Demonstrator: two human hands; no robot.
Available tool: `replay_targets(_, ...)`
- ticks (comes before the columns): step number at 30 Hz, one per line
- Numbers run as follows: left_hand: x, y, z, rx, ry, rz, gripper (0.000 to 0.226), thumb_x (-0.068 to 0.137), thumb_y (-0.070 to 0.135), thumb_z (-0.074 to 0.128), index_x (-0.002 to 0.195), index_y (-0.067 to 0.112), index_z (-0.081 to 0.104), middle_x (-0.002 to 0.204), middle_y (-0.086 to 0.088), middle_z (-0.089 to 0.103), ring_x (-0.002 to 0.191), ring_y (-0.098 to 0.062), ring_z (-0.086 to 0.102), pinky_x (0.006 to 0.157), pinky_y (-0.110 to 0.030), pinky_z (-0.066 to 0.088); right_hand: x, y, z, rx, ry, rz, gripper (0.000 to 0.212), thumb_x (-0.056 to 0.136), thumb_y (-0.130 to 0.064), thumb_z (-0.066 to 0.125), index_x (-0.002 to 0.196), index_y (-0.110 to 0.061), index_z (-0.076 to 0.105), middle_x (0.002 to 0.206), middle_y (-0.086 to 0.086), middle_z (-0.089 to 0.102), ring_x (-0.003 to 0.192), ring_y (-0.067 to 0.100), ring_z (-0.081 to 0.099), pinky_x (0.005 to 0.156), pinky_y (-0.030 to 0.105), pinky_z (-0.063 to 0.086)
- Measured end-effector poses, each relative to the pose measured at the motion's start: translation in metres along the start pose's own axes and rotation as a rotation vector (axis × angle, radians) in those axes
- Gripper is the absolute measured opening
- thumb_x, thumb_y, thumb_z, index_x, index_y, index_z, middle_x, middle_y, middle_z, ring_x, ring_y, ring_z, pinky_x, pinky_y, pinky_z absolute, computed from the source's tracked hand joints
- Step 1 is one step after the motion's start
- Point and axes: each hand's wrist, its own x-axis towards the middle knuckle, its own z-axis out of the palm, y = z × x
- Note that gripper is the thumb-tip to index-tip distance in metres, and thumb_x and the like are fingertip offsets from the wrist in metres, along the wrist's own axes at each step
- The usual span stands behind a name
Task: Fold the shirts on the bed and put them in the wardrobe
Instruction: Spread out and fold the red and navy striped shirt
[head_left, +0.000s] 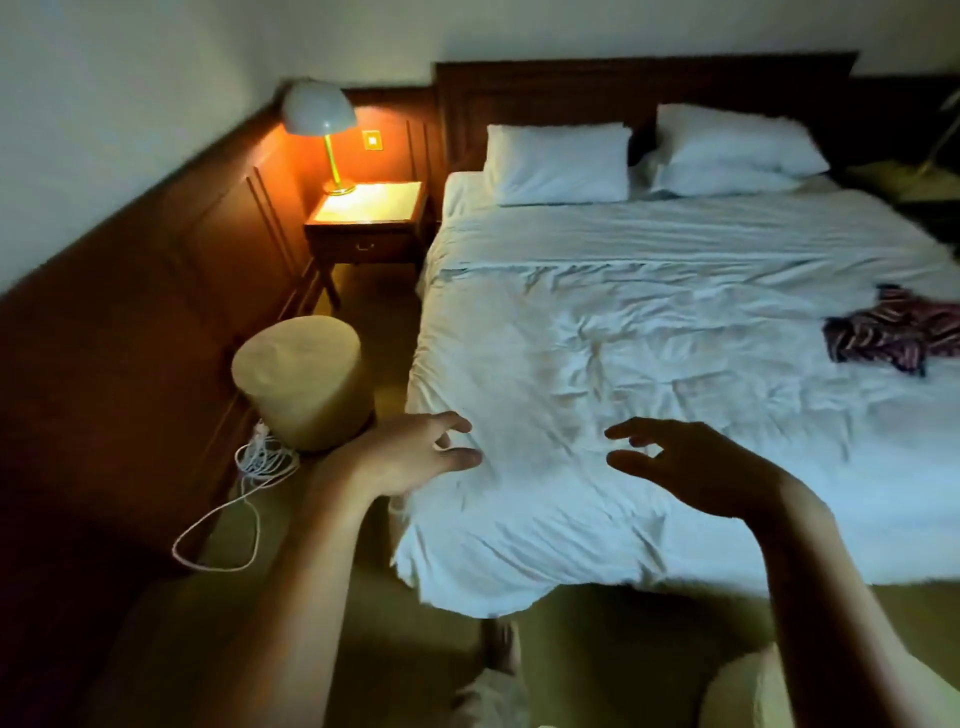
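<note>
Left hand (415, 457) and right hand (691, 467) hover low in the frame over the near corner of the bed (597, 338), fingers spread and loosely bent, neither holding anything. Down at the lower left, a white cord (249, 483) lies in loose loops on the floor beside a round stool (306, 379). It is near the person's bare foot (501, 644), so a step that way with arms full could snag it. Further up, the white bedding is rumpled, and folding on it may leave creases or a crooked fold. The only shirt in view, a dark striped one (893, 332), lies crumpled at the right edge of the frame, well apart from both hands. A one-handed drag could pull the bedding with it. In the dim light from the lamp (319, 119) at upper left, seams may be misjudged. No wardrobe is in view.
</note>
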Motion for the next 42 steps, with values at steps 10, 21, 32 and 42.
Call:
replay_targets(10, 0.236, 0.110, -0.011, 0.078, -0.038, 0.095, 0.054, 0.092, 0.058, 0.058, 0.139, 0.033, 0.051, 0.128, 0.003, 0.063, 0.114, -0.018, 0.061, 0.097, -0.029, 0.045, 0.125, 0.151, -0.149, -0.086, 0.076, 0.108, 0.042, 0.092, -0.055, 0.055, 0.130, -0.039, 0.056, 0.127, -0.001, 0.061, 0.098, 0.006, 0.053, 0.090, 0.025, 0.038)
replay_targets(21, 0.432, 0.288, 0.031, 0.148, -0.194, 0.162, 0.054, 0.092, 0.060, 0.058, 0.138, 0.033, 0.052, 0.127, 0.007, 0.061, 0.113, -0.015, 0.058, 0.094, -0.028, 0.043, 0.191, 0.355, -0.289, -0.052, 0.120, 0.149, 0.090, 0.056, -0.095, 0.033, 0.124, -0.042, 0.059, 0.114, -0.005, 0.065, 0.096, 0.005, 0.058, 0.087, 0.025, 0.040)
replay_targets(32, 0.730, 0.522, 0.250, 0.069, -0.193, 0.175, 0.040, 0.093, 0.047, 0.066, 0.125, 0.025, 0.063, 0.121, 0.001, 0.068, 0.099, -0.016, 0.065, 0.074, -0.013, 0.043, 0.333, 0.764, -0.407, -0.224, -0.016, 0.248, 0.045, 0.098, -0.042, 0.057, 0.138, -0.022, 0.054, 0.141, -0.001, 0.055, 0.127, 0.017, 0.052, 0.101, 0.026, 0.038)
replay_targets(42, 0.982, 0.641, 0.495, 0.413, -0.070, 0.366, 0.098, 0.080, 0.042, 0.078, 0.157, 0.035, 0.018, 0.167, -0.005, 0.000, 0.144, -0.039, 0.025, 0.111, -0.056, 0.035, 0.463, 1.024, -0.351, -0.466, 0.307, 0.354, 0.083, 0.087, -0.061, 0.060, 0.154, -0.037, 0.018, 0.164, 0.009, 0.001, 0.143, 0.038, 0.027, 0.105, 0.052, 0.039)
